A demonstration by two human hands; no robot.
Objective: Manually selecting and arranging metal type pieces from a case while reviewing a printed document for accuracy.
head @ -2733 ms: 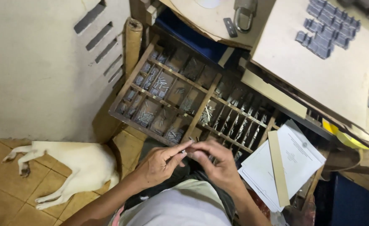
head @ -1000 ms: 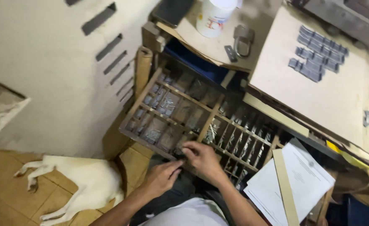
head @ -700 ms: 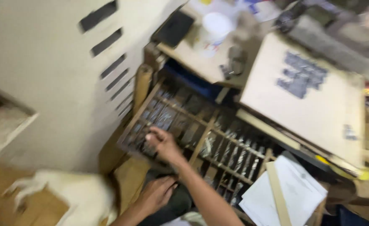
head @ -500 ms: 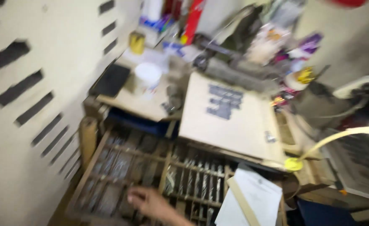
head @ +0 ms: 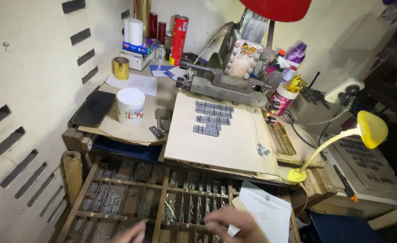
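Observation:
A wooden type case (head: 95,179) with many small compartments of metal type lies below the desk. My right hand (head: 236,223) hovers, blurred, over its lower right compartments, beside a white printed sheet (head: 267,215). Only the fingertips of my left hand (head: 131,233) show at the bottom edge, above the case's middle. The blur hides whether either hand holds a piece. On a tilted pale board (head: 225,148) above the case, rows of set metal type (head: 212,118) are lined up.
A white mug (head: 130,105), a dark phone (head: 93,108), a gold tape roll (head: 120,68) and cans stand on the desk at left. A metal press machine (head: 227,76) sits behind the board. A yellow gooseneck lamp (head: 370,129) stands at right.
The view has swung up from the type case and a white animal lying on the floor to the desk top. My hands have slid to the bottom edge, and the right one reached into the case.

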